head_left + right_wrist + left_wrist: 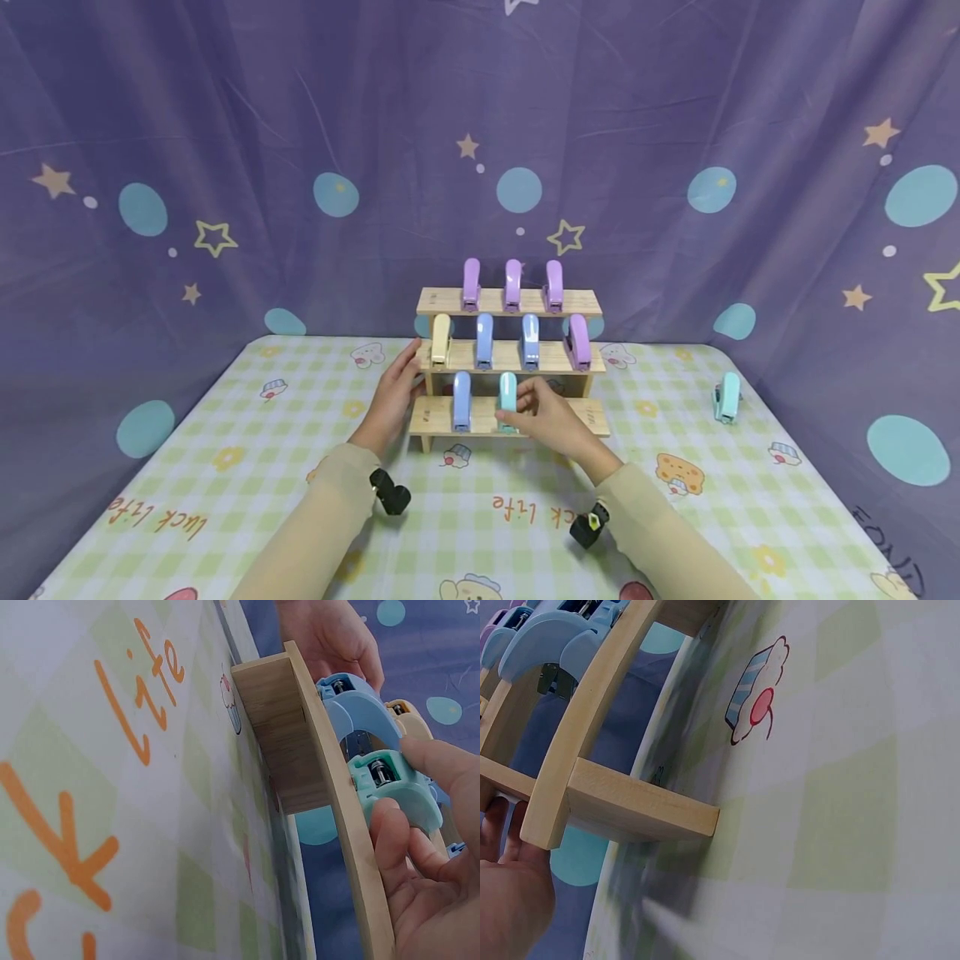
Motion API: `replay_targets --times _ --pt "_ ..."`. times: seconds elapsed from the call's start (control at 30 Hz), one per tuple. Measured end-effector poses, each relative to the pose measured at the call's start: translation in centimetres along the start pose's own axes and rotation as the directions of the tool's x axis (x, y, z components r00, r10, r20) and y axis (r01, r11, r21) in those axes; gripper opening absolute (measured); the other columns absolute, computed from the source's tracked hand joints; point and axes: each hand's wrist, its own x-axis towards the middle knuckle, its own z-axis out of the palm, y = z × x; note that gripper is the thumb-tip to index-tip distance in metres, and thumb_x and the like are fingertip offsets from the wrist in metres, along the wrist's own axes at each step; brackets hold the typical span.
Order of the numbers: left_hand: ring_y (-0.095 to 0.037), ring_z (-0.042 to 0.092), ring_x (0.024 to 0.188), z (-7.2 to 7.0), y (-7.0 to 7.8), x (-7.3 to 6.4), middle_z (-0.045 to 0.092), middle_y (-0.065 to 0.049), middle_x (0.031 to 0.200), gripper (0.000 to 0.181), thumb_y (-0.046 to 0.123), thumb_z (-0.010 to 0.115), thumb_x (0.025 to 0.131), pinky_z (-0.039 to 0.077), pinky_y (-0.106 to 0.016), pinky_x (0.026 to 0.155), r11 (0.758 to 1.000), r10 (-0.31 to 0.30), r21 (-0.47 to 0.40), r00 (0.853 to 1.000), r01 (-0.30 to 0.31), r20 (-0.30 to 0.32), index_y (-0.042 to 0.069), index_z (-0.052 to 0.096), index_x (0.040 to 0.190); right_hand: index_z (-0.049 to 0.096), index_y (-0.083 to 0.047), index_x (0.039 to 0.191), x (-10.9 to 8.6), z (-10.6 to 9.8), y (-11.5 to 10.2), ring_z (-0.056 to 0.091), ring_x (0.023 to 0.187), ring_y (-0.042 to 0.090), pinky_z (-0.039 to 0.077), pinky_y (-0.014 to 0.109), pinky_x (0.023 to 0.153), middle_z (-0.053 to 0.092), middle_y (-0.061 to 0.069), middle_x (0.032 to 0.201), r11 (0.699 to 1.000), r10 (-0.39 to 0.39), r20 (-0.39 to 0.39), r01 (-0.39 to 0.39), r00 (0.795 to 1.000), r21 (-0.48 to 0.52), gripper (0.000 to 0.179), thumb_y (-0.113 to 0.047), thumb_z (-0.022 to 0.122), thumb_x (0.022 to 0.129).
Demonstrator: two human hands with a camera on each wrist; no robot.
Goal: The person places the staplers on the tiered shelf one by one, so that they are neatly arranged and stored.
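Observation:
My right hand (551, 423) pinches a teal stapler (507, 392) that stands on the lowest tier of a three-tier wooden rack (555, 357). In the right wrist view, the thumb and fingers lie on either side of this teal stapler (411, 796). Left of it on the same tier is a blue stapler (462, 402). At the rack's left side, my left hand (388, 404) touches the end of the middle tier. The left wrist view shows those fingers (514, 832) behind the wood, their tips partly hidden.
Three purple staplers (512, 283) stand on the top tier. The middle tier bears a yellow stapler (441, 340), two blue staplers (484, 340) and a purple stapler (577, 342). Another teal stapler (727, 397) stands apart on the checked tablecloth (277, 467), near its right edge.

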Motion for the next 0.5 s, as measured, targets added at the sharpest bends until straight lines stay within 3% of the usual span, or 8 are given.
replay_targets --times 0.23,0.5 --pt "-0.027 0.040 0.139 0.0 0.2 -0.1 0.032 -0.003 0.160 0.051 0.030 0.041 0.110 0.036 -0.041 0.114 1.000 -0.008 0.007 1.000 0.008 -0.004 0.021 0.030 0.159 0.049 -0.008 0.127 -0.1 -0.6 0.2 0.062 0.085 0.024 0.058 0.049 0.077 0.059 0.011 0.110 0.999 0.002 0.044 -0.004 0.999 0.051 0.056 -0.039 0.076 0.091" --pt "-0.029 0.040 0.139 0.0 0.2 0.0 0.032 -0.006 0.160 0.052 0.029 0.041 0.110 0.037 -0.043 0.114 1.000 -0.007 0.014 1.000 0.007 -0.005 0.020 0.029 0.160 0.046 -0.001 0.133 -0.9 -2.5 0.8 0.064 0.082 0.025 0.059 0.050 0.075 0.059 0.012 0.106 0.997 -0.001 0.045 -0.002 0.999 0.077 0.058 -0.036 0.072 0.095"
